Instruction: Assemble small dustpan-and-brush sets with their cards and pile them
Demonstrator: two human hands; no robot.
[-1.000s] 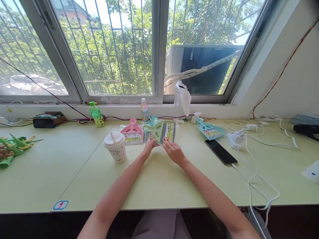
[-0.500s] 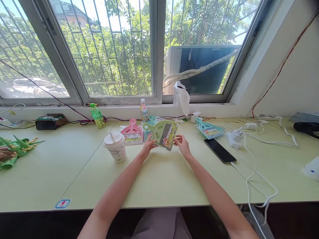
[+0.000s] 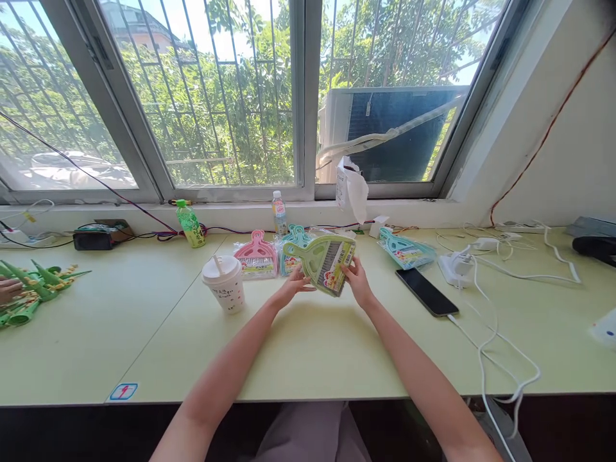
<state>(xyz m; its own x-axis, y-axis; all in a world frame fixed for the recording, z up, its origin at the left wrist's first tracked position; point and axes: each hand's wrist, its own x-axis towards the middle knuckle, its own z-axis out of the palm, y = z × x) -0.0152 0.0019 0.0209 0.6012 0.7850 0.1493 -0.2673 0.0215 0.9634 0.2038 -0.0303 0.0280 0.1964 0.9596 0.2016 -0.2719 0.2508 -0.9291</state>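
Note:
A green dustpan and brush set (image 3: 323, 263) in clear packaging, with a yellow-green printed label, is tilted above the table in front of me. My right hand (image 3: 357, 282) grips its right edge, thumb in front and the other fingers partly hidden behind. My left hand (image 3: 290, 287) is at its lower left edge with thumb and fingers apart; whether the fingertips touch the set is hard to see. Just behind lie a pink dustpan set (image 3: 256, 253) and a teal dustpan set (image 3: 297, 237), the teal one partly covered by the green.
A lidded white cup (image 3: 224, 285) with a straw stands left of my left hand. To the right are a blue dustpan set (image 3: 407, 249), a black phone (image 3: 426, 292) on a cable and a power strip (image 3: 455, 269). Another person's hand (image 3: 8, 290) is among green cone-shaped pieces (image 3: 45, 282).
The green dustpan set has shifted slightly right and turned its label more towards me. My left hand's fingers have come out from behind it and spread; the right hand grips further round the edge.

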